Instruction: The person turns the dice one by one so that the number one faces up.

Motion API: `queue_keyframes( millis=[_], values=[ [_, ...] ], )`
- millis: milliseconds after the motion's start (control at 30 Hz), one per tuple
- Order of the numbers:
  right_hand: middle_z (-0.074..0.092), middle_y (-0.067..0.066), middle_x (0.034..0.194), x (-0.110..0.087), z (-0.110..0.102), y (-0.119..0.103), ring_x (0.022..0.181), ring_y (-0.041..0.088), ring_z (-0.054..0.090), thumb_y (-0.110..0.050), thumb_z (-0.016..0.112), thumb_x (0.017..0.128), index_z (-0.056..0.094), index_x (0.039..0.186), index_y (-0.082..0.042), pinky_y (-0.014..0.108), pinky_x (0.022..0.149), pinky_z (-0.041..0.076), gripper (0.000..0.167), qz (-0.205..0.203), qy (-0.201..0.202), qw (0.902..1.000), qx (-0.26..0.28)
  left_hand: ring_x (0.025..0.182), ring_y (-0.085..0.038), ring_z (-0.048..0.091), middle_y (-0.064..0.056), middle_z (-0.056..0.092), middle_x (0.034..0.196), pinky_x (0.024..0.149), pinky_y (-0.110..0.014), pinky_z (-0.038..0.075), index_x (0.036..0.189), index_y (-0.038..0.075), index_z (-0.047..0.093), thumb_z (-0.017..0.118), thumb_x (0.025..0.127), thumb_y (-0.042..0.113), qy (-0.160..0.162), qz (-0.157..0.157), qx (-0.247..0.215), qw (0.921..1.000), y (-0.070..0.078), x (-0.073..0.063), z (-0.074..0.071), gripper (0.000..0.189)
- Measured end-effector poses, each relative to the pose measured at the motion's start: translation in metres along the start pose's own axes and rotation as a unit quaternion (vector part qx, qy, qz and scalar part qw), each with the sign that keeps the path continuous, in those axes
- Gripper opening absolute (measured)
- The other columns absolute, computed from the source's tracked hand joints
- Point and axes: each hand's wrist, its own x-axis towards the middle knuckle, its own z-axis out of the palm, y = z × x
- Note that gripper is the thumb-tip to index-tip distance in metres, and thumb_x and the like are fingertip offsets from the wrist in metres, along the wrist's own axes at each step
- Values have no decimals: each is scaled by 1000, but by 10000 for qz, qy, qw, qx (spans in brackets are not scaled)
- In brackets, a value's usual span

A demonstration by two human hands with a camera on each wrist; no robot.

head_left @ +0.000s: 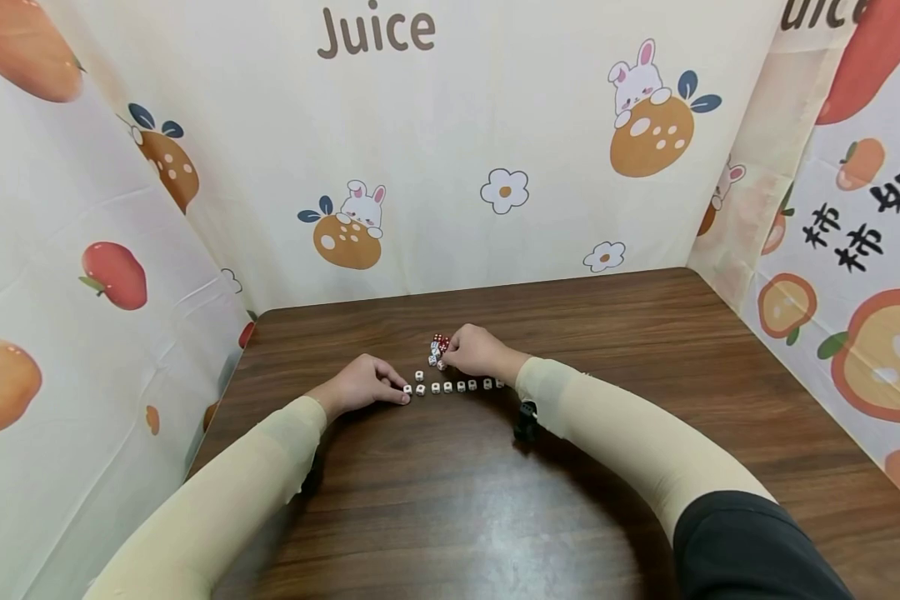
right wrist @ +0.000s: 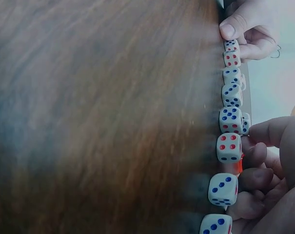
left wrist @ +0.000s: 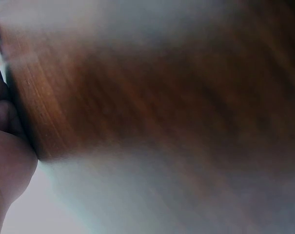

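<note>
A row of white dice runs left to right on the brown table. My left hand is at the row's left end, thumb and forefinger pinching the end die. In the right wrist view that die shows between thumb and finger. Behind the row, my right hand pinches a white die at the edge of a small cluster, its other fingers curled. White dice and red dice make up this cluster. The left wrist view catches only part of the left hand.
One single white die sits just behind the row's left part. The wooden table ends at a patterned cloth backdrop, with more cloth at both sides. A black wrist device hangs under the right wrist.
</note>
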Motion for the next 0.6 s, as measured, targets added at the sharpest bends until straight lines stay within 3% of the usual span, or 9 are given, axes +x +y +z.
queue_keyframes(
  millis=[100,367,500,600],
  values=[
    [39,-10,49,-14,-9,-13,48,8,36,-20,73,106,45,55,-22,26,58,36,58,201,-54,9998,69,80,-12,57,4,75,86,72,-26,48,106,13,92,99,90,25,14,14,-14,10000,0,0,0,22],
    [38,-11,50,-19,-13,-10,49,8,35,-17,69,103,44,55,-23,25,62,38,55,81,-38,10000,-9,80,-11,57,4,73,84,71,-26,48,106,12,92,99,90,25,36,6,-9,10000,-1,0,0,21],
    [51,-11,56,-15,-8,-1,55,7,43,-27,75,106,67,63,-19,26,64,42,45,-83,97,9998,155,78,-11,57,5,73,82,70,-25,47,106,12,92,99,89,24,27,-7,-33,10000,-1,0,1,22],
    [72,-11,74,-17,-7,-4,71,8,59,-30,78,107,86,83,-18,29,76,52,28,-301,149,9993,183,79,-11,57,5,73,82,70,-25,47,106,13,92,99,89,25,22,-15,-26,10000,-1,1,1,22]
  ],
)
